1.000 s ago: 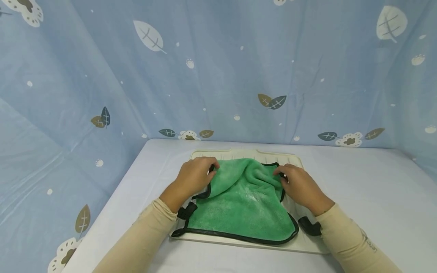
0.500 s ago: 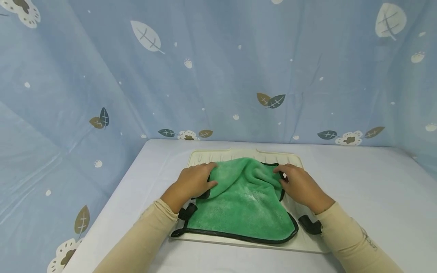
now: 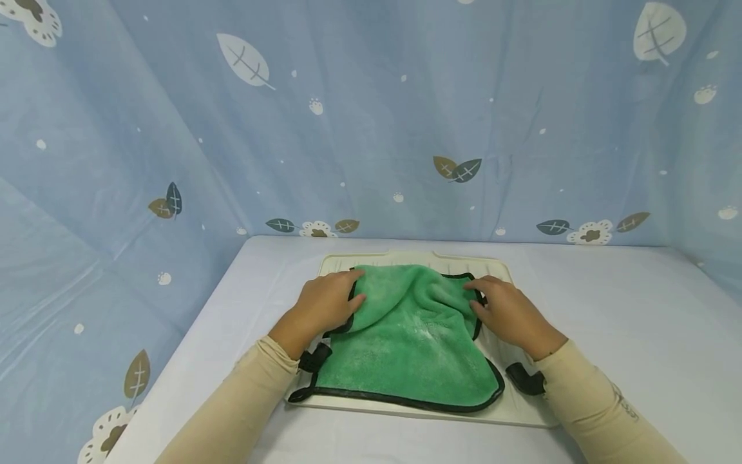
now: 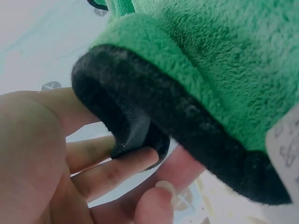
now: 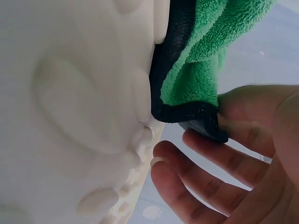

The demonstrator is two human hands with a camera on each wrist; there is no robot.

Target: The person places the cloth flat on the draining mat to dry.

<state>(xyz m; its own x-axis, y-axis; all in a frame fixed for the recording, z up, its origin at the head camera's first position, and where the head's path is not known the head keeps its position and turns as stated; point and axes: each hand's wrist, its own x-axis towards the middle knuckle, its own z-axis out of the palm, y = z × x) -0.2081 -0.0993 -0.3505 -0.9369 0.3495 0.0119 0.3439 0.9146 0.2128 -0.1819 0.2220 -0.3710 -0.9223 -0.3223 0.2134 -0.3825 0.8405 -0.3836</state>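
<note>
A plush green towel (image 3: 406, 361) with black edging lies across a cream ridged tray (image 3: 498, 264), its far part folded over and rumpled. My left hand (image 3: 326, 299) holds the folded part's left edge. In the left wrist view, the towel's black edging (image 4: 177, 109) curls up between the fingers of my left hand (image 4: 93, 163). My right hand (image 3: 505, 312) is at the towel's far right corner. The right wrist view shows this corner's black edging (image 5: 187, 112) between thumb and a finger of my right hand (image 5: 233, 163), the other fingers loosely bent below.
The tray rests on a white-covered table (image 3: 626, 335). A blue curtain (image 3: 371, 116) printed with leaves hangs behind and at the sides. Black wrist-worn pieces show beneath both wrists, the left one (image 3: 315, 356) beside the towel. A white tag (image 4: 287, 149) edges into the left wrist view.
My left thumb and fingertips have spread apart on the towel's left edge, and more of its black edging shows. The right hand stays nearly where it was. The whole view has shifted slightly.
</note>
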